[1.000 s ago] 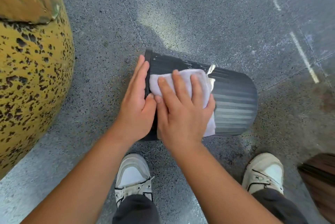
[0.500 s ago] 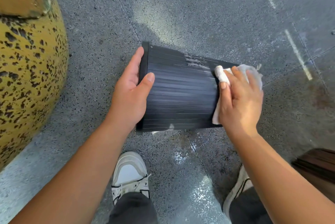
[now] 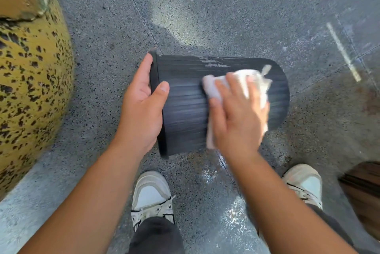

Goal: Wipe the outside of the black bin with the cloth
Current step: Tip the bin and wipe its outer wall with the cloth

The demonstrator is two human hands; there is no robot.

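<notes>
A speckled grey stone floor [image 3: 226, 17] fills the view, with faint pale paint lines at far right and wet patches near the feet. A large yellow rounded object with dark spots [image 3: 30, 89] stands at left. A black ribbed bin [image 3: 185, 113] lies on its side on the floor, its long axis running left to right, rim to the left and closed base to the right. The left hand [image 3: 141, 107] grips the rim, thumb over the ribbed wall. The right hand [image 3: 238, 116], fingers spread flat, presses a white cloth [image 3: 213, 89] against the bin's upper side, right of centre. Two white trainers [image 3: 151, 196] show at the near edge.
</notes>
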